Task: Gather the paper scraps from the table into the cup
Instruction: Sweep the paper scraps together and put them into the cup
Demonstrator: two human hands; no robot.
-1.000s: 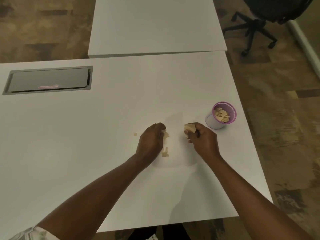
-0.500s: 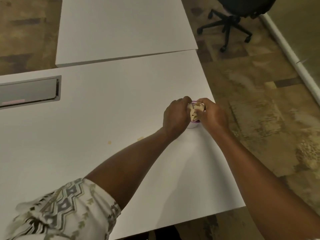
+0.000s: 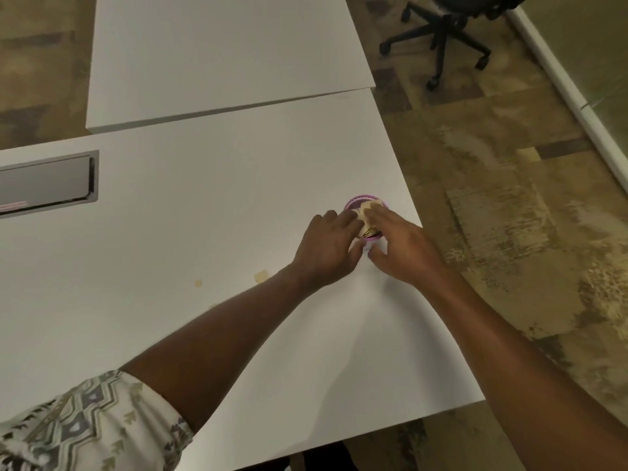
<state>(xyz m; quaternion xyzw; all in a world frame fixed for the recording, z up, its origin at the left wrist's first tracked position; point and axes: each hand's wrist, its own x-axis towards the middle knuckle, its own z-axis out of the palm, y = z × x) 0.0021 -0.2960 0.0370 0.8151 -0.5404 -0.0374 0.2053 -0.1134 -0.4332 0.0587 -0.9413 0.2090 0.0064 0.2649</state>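
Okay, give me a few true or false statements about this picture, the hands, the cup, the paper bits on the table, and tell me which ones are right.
1. Both hands are at the cup. True: the left hand and the right hand meet over the cup.
2. Every scrap is off the table. False: a larger scrap and a smaller scrap lie on the table, to the left of the left forearm.
3. The cup lies tipped on its side. False: it stands upright, with paper showing at its mouth.
4. A chair stands on the floor beyond the table. True: the office chair is at the far right.
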